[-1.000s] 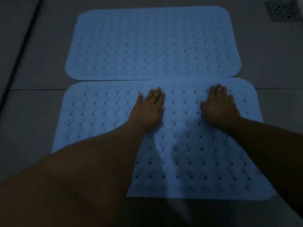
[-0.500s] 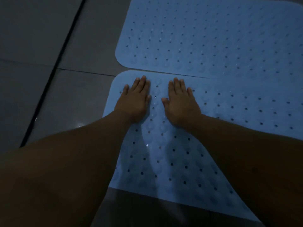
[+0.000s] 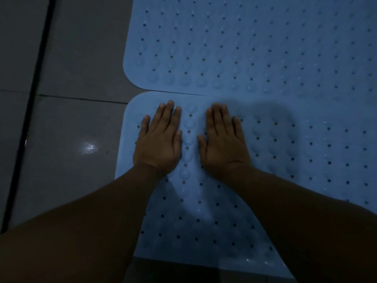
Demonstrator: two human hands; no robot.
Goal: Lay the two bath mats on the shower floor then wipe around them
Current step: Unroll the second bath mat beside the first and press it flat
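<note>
Two light blue perforated bath mats lie flat on the grey tiled shower floor, edge to edge. The far mat [image 3: 255, 48] fills the upper right. The near mat [image 3: 306, 152] lies below it and runs under my arms. My left hand [image 3: 160, 139] rests palm down on the near mat's far left corner, fingers together and flat. Just to its right, my right hand [image 3: 222, 141] presses flat on the same mat, a narrow strip of mat showing between the two hands. Neither hand holds anything.
Grey floor tiles [image 3: 77, 58] spread to the left of the mats, with a dark groove [image 3: 38, 99] running top to bottom and a wet glint [image 3: 89, 148] near the mat's left edge. The light is dim.
Both hands slid left across the near mat, from its middle to its far left corner, and came close together. The view followed left and moved nearer.
</note>
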